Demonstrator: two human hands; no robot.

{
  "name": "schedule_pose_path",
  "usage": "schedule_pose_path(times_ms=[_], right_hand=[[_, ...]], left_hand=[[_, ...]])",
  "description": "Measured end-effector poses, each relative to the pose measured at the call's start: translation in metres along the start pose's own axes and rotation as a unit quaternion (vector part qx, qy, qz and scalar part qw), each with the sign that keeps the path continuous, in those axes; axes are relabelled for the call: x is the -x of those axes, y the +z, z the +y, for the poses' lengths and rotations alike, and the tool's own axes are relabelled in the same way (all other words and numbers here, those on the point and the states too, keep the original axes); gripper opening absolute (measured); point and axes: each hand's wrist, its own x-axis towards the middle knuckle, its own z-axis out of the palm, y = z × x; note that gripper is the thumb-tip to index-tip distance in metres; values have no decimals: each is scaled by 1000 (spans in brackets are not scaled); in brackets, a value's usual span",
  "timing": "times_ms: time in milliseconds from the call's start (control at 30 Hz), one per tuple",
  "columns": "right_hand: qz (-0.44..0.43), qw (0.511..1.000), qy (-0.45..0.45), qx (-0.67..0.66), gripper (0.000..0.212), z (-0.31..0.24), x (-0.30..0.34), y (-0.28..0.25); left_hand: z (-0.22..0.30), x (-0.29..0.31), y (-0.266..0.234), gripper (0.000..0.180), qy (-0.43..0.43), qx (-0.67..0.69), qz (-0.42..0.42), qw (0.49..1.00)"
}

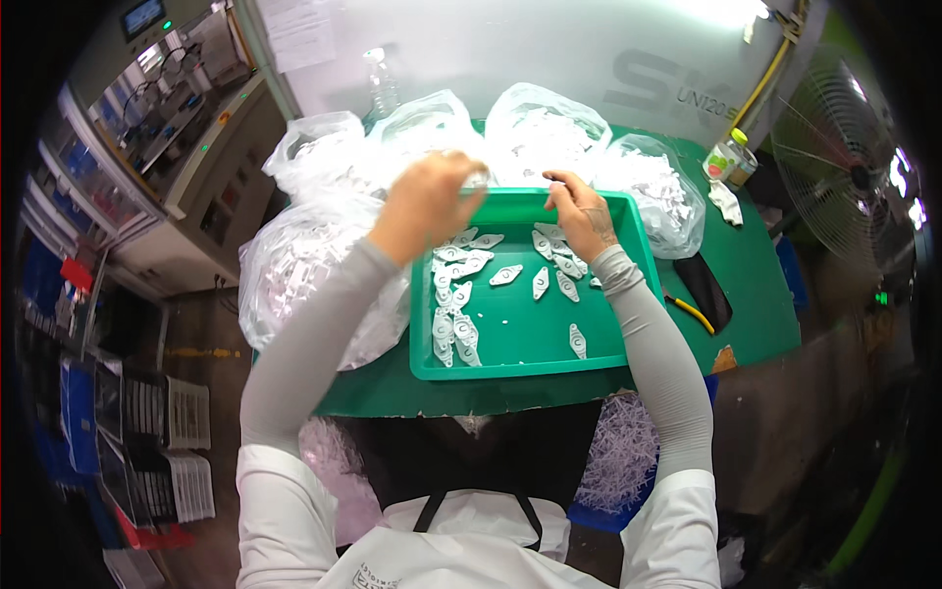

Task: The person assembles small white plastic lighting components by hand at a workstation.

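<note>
A green plastic tray [520, 369] lies in front of me with several flat white diamond-shaped plastic pieces [505, 276] in it. They cluster along its left side and at the upper right, and a few lie apart. Over the tray's far left corner is my left hand [427, 208], slightly blurred. Its fingers curl toward the thumb around something whitish that I cannot make out. At the far right of the tray my right hand [586, 218] has thumb and forefinger brought together. Whatever is between those fingertips is too small to tell.
Clear bags of white parts [545, 133] stand behind the tray, with a large bag [294, 265] at left and another bag [655, 191] at right. Yellow-handled pliers [695, 314], a black flat object [703, 292] and a bottle [724, 155] lie rightward. A fan [849, 162] stands beyond.
</note>
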Motion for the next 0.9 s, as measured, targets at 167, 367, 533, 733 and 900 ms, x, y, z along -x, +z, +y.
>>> schedule_pose_path(times_ms=[167,367,533,733,900], right_hand=[[-32,999,-7,-7,33,-4,1,6],[-57,998,-5,-39,28,-22,5,10],[-53,991,-87,-83,28,-36,20,3],[-92,978,-111,-152,28,-45,25,5],[-105,980,-153,-77,25,-52,27,3]], left_hand=[[34,51,56,25,45,-69,-235,969],[23,55,54,22,-33,156,-161,974],[32,40,26,24,-295,543,-65,784],[35,39,11,26,-324,630,-40,705],[24,40,15,24,-290,625,-16,725]])
